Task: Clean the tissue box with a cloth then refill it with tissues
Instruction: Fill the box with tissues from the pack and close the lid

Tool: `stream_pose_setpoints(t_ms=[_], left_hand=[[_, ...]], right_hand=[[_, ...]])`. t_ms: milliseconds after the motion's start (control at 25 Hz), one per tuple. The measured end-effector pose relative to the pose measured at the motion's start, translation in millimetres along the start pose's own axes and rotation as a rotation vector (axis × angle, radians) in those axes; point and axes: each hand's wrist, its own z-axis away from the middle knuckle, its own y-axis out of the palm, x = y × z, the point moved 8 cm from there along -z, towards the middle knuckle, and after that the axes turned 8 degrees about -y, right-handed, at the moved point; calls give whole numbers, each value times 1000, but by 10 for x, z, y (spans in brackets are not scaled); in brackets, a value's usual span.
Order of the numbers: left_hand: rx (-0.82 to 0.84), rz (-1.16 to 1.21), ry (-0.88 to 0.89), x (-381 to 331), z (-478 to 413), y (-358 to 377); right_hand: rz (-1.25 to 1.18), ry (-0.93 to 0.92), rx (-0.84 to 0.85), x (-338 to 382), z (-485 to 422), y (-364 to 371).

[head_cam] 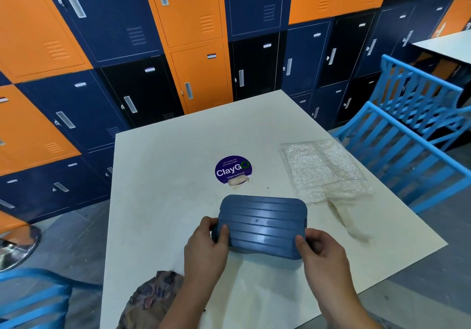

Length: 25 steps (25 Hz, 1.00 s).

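1. Tissue box: blue, ribbed; we hold it over the near middle of the counter, possibly lifted just clear.
2. Left hand: fingers curled round its left end.
3. Right hand: fingers curled round its right end.
4. Cloth: crumpled at the near-left edge.
5. Clear tissue pack: lies far right.
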Motion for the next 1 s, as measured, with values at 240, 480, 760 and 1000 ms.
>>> stream_pose_setpoints(t_ms=[240,480,760,1000], left_hand=[[-14,-38,47,-64,35,-15],[89,-87,73,-115,13,21],[233,-429,250,-435,-89,60],[8,-696,373,-892,-404,119]], right_hand=[[29,66,-16,-121,-64,-51],[78,83,22,-206,-88,-66],[221,51,168,-211,-220,-52],[187,83,177,-217,-234,16]])
